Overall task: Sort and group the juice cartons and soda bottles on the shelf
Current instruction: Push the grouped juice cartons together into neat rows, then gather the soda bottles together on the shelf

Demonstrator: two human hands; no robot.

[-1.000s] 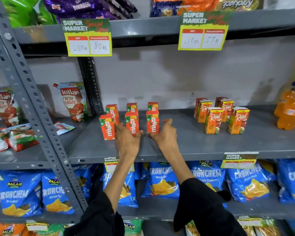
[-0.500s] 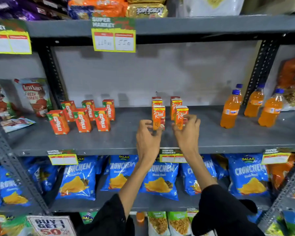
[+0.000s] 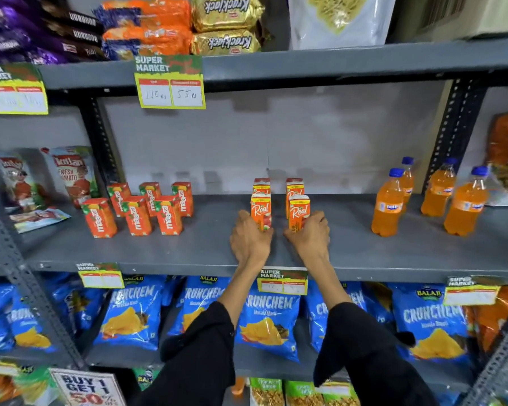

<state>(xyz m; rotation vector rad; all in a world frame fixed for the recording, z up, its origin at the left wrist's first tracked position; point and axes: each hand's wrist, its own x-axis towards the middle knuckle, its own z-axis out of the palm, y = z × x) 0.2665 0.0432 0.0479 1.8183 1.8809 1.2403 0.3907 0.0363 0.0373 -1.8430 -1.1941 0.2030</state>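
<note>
While each hand grips a front Real juice carton, left hand (image 3: pixel 251 241) on the left carton (image 3: pixel 260 210) and right hand (image 3: pixel 308 237) on the right carton (image 3: pixel 299 212), fingers wrapped round their lower halves, slide them level and upright, I judge. Bare shelf (image 3: pixel 335 244) lies either side; Maaza cartons (image 3: pixel 138 210) and Fanta bottles (image 3: pixel 387 205) stand well apart, the front lip near.

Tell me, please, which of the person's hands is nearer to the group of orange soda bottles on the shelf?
Right. The right hand grips a Real carton, with bare shelf between it and the soda bottles; the left hand is on the other front carton, farther left.
</note>
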